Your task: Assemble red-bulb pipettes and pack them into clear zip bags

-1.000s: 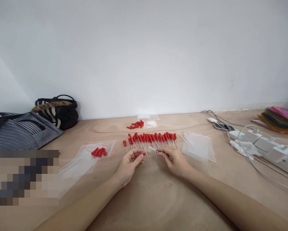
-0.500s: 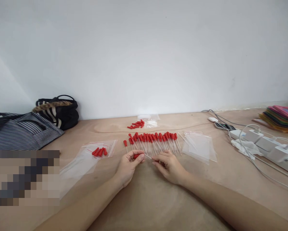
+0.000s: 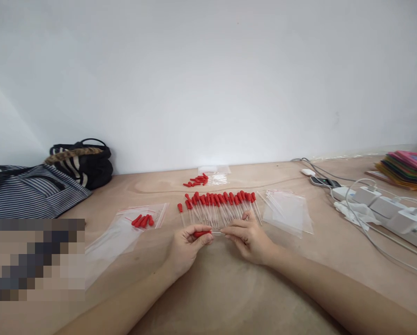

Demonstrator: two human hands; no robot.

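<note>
Between finger and thumb of my left hand (image 3: 189, 246) is a red rubber dropper bulb (image 3: 201, 234), lying sideways. A clear glass tube (image 3: 217, 233) runs from the bulb's open end to my right hand (image 3: 248, 237), whose fingers are pinched on it. How deep the tube sits in the bulb is hidden by my fingers. Just beyond my hands lies a row of droppers (image 3: 222, 200), red bulbs away from me and clear tubes towards me. Several loose red bulbs (image 3: 143, 220) rest on a plastic bag (image 3: 124, 232) at the left.
Further back lie more small red bulbs (image 3: 197, 180) and short clear tubes (image 3: 219, 178). Plastic bags (image 3: 292, 216) with a few glass tubes (image 3: 273, 202) are to the right. A power strip with white chargers (image 3: 403, 218) and cables stands far right; striped bags (image 3: 37, 190) sit left.
Both hands have come slightly nearer to me. The bulb and tube have turned from slanting to nearly level, and my right fingers have curled more closely round the tube.
</note>
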